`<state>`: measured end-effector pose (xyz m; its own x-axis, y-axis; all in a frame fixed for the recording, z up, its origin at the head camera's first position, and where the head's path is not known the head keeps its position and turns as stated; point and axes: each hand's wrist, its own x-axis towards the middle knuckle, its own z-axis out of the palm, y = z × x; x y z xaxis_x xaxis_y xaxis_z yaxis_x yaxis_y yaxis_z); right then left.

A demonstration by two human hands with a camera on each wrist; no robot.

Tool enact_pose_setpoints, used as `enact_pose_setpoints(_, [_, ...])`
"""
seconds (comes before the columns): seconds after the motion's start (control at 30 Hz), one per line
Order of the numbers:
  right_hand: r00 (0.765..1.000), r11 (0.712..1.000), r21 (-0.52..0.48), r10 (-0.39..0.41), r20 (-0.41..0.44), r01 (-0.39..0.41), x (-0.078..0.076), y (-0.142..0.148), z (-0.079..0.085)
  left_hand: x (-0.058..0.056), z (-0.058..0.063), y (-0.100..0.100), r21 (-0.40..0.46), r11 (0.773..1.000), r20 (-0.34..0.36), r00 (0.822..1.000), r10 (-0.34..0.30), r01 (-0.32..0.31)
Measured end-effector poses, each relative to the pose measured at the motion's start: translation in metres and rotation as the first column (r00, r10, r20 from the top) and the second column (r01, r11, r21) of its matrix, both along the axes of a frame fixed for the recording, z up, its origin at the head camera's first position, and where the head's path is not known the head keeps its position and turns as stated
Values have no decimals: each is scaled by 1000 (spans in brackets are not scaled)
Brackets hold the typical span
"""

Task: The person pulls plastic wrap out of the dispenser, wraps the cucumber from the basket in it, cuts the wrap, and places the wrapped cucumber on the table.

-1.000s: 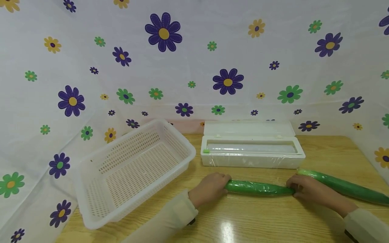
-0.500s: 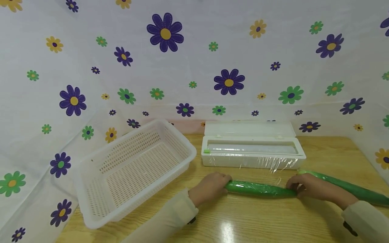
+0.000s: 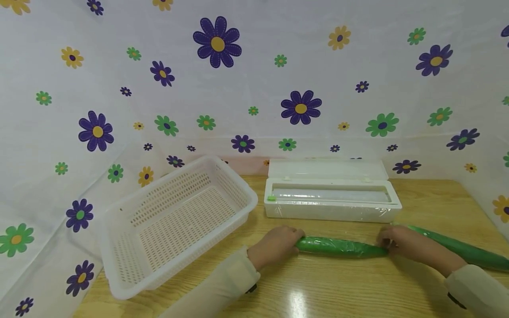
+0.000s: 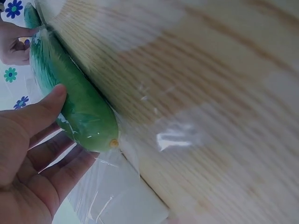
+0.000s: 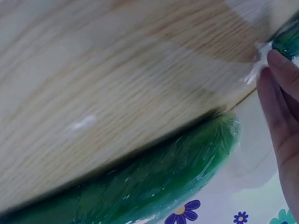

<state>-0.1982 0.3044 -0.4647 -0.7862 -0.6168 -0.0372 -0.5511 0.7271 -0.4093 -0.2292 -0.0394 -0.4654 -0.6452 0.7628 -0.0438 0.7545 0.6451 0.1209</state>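
A green cucumber (image 3: 342, 247) in clear film lies crosswise on the table. My left hand (image 3: 274, 248) holds its left end; in the left wrist view the thumb lies on one side and the fingers (image 4: 70, 172) curve beneath. My right hand (image 3: 413, 248) is at the other end. In the right wrist view its thumb and finger pinch the plastic wrap (image 5: 254, 70) gathered by the cucumber's tip. Loose film also spreads around the cucumber's near end in the left wrist view. A second cucumber (image 3: 465, 249), film-covered in the right wrist view, lies beyond my right hand.
Behind the cucumber stands a white cling film box (image 3: 334, 213), lid up, with a film roll inside and a green slider at its left. A white perforated basket (image 3: 246, 212) sits on the left. Flower-printed cloth (image 3: 254, 79) rises behind the wooden table (image 3: 318, 291).
My right hand has shifted slightly right at the cucumber's tip. Bright creases in the film at the box front appeared, then mostly faded. The left hand keeps its place.
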Motion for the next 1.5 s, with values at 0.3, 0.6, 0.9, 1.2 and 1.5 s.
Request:
enact_pose_setpoints(0.3, [988,992,-49,-112,104,118,2,4,-1,-1,0,1,-24,1000,2,1000,7,-7])
enact_pose_setpoints(0.6, [984,975,-188,-87,157,116,0,13,-4,-1,0,-1,-10,1000,-30,1000,-5,5])
enact_pose_setpoints(0.9, [965,959,-104,-262,20,263,11,-3,-13,0,-1,-2,-10,1000,-24,1000,-12,11])
enact_pose_setpoints(1.2, [936,946,-89,-322,-139,312,31,-22,-12,-1,-2,-2,-10,1000,-19,1000,5,-5])
enact_pose_setpoints(1.5, [913,950,-62,-311,-265,306,45,-23,-29,-1,-3,-2,9,1000,15,1000,13,-13])
